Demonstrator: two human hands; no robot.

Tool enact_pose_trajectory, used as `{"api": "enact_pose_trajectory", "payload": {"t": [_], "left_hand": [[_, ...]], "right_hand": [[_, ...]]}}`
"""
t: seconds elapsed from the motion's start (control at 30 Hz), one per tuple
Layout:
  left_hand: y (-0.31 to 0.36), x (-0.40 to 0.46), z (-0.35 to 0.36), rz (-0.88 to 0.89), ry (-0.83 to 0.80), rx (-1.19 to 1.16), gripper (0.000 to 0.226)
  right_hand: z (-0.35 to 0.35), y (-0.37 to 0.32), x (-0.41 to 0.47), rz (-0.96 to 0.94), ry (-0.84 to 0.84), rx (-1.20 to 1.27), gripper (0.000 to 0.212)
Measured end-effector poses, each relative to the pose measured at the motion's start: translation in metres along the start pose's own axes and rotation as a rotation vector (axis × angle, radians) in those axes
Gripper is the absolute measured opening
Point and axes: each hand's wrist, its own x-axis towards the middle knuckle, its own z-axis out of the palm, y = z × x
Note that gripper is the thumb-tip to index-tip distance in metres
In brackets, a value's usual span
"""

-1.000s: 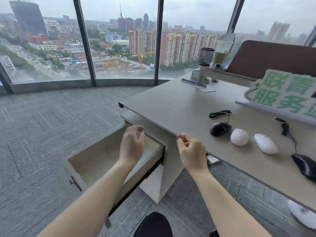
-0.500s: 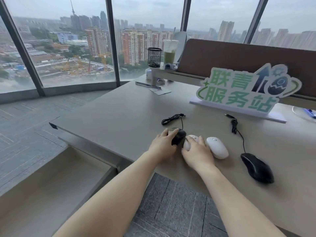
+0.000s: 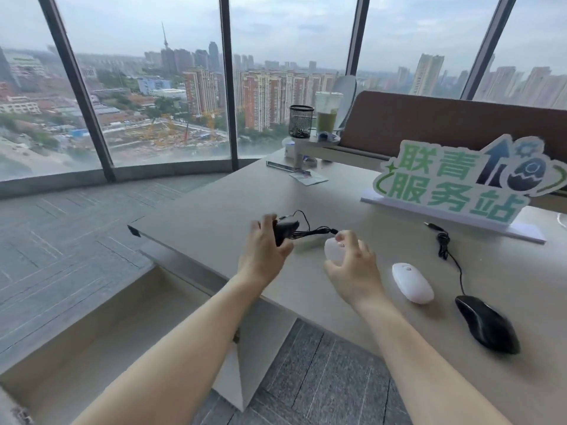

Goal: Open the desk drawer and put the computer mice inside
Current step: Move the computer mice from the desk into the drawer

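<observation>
My left hand (image 3: pixel 265 250) grips a small black wired mouse (image 3: pixel 285 230) lifted off the desk (image 3: pixel 214 222), its bundled cable trailing to the right. My right hand (image 3: pixel 352 268) holds a round white mouse (image 3: pixel 334 251) just above the desk surface. A flat white mouse (image 3: pixel 412 282) lies on the desk to the right of my right hand. Farther right rests a larger black wired mouse (image 3: pixel 487 323) with its cable running back. The pulled-out drawer (image 3: pixel 101 326) sits low at the left, below the desk edge, and looks bare inside.
A green and white sign (image 3: pixel 460 182) stands at the back right of the desk. A mesh pen cup (image 3: pixel 301 121) and a green drink cup (image 3: pixel 327 116) stand on a raised shelf. Brown panel behind; grey carpet and windows at left.
Both hands left the drawer, reached the desk and closed on mice. The black mouse and the round white mouse are now lifted off the surface. The view swung right.
</observation>
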Motion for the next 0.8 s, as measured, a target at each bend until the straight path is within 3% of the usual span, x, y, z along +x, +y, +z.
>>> {"api": "enact_pose_trajectory", "payload": {"t": [0.17, 0.33, 0.47, 0.63, 0.8], "left_hand": [[-0.016, -0.016, -0.116, 0.069, 0.274, 0.050, 0.053], [-0.061, -0.050, -0.199, -0.001, 0.399, 0.126, 0.052], [-0.127, -0.075, -0.208, -0.166, 0.330, 0.181, 0.051], [-0.214, -0.100, -0.174, -0.438, 0.189, 0.104, 0.051], [-0.280, -0.120, -0.119, -0.727, 0.036, 0.086, 0.054]], "right_hand": [[0.028, -0.089, -0.018, -0.205, 0.002, 0.250, 0.043], [0.074, -0.156, -0.052, -0.273, -0.134, 0.445, 0.037], [0.137, -0.176, -0.073, -0.240, -0.340, 0.406, 0.033], [0.222, -0.175, -0.083, -0.186, -0.585, 0.113, 0.038], [0.297, -0.154, -0.074, -0.084, -0.711, -0.134, 0.039]]}}
